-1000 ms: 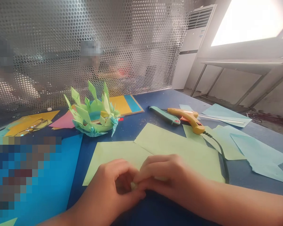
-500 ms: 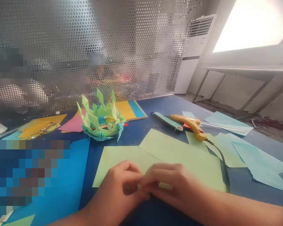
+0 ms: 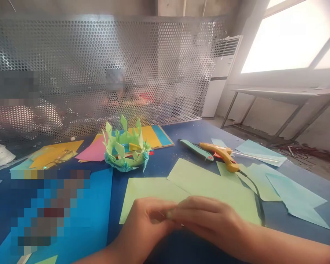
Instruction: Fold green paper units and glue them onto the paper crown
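Folded paper piece (image 3: 169,214): small, pale green, mostly hidden between both hands, low at the near edge of the surface.
Left hand (image 3: 145,227): grip pinched on the piece.
Right hand (image 3: 209,220): fingertips closed on the same piece.
Surface (image 3: 165,165): dark blue, carrying green sheets (image 3: 209,183), a paper crown (image 3: 126,150) and a glue gun (image 3: 220,154).
Room: perforated metal screen (image 3: 99,73) behind; bright window (image 3: 286,40) at right.

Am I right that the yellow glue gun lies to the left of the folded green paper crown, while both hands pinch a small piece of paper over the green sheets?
Not quite. The head view shows the yellow glue gun to the right of the folded green paper crown, not the left. The rest holds: the left hand and right hand pinch a small piece of paper over the green sheets.
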`<action>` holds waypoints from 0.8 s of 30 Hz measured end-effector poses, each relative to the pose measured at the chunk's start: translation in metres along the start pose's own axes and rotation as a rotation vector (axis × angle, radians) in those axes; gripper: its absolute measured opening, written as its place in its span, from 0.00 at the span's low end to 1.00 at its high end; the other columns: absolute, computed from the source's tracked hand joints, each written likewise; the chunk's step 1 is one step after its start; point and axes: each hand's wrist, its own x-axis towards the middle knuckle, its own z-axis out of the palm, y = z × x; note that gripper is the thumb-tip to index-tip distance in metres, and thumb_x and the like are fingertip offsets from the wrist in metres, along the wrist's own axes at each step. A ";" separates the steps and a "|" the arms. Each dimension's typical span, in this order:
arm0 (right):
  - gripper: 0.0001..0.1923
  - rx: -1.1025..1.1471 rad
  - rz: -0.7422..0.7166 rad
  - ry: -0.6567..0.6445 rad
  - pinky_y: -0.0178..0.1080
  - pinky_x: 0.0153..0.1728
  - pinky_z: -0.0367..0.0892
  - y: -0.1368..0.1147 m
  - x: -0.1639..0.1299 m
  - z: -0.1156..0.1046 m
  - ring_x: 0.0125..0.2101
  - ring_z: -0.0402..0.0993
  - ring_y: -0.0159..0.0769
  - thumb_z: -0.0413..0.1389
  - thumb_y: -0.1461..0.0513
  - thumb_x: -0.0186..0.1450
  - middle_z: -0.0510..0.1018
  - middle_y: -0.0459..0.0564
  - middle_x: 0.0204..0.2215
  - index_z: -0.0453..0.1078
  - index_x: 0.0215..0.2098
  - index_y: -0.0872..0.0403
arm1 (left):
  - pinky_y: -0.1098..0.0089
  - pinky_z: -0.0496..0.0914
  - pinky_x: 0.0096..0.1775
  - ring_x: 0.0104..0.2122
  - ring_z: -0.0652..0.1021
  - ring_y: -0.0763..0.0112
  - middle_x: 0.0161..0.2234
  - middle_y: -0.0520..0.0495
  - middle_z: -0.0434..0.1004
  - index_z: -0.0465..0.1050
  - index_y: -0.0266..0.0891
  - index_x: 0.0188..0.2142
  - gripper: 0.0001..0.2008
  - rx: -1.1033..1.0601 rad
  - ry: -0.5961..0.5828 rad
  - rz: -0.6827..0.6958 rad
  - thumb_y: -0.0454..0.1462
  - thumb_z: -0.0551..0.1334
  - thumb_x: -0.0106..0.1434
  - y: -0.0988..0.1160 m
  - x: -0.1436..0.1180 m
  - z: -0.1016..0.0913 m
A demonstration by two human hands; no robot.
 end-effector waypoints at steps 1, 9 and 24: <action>0.16 -0.003 -0.010 0.013 0.28 0.41 0.75 0.000 0.000 0.000 0.36 0.81 0.31 0.48 0.61 0.76 0.83 0.55 0.36 0.77 0.48 0.58 | 0.70 0.74 0.37 0.34 0.80 0.63 0.33 0.49 0.84 0.86 0.42 0.32 0.04 -0.034 0.007 -0.001 0.36 0.70 0.59 0.000 0.000 0.000; 0.15 -0.049 0.094 -0.054 0.28 0.38 0.76 0.000 0.002 -0.009 0.36 0.82 0.30 0.49 0.61 0.75 0.84 0.52 0.38 0.77 0.48 0.53 | 0.75 0.74 0.31 0.30 0.81 0.69 0.33 0.47 0.83 0.87 0.42 0.36 0.08 -0.161 0.096 -0.014 0.33 0.70 0.56 0.000 0.002 -0.004; 0.13 -0.502 1.047 0.375 0.46 0.47 0.73 0.096 -0.038 -0.110 0.47 0.75 0.43 0.55 0.57 0.73 0.75 0.53 0.53 0.72 0.52 0.54 | 0.71 0.77 0.34 0.27 0.77 0.70 0.27 0.51 0.78 0.85 0.39 0.39 0.12 -0.201 0.319 -0.031 0.41 0.70 0.57 -0.002 0.004 -0.008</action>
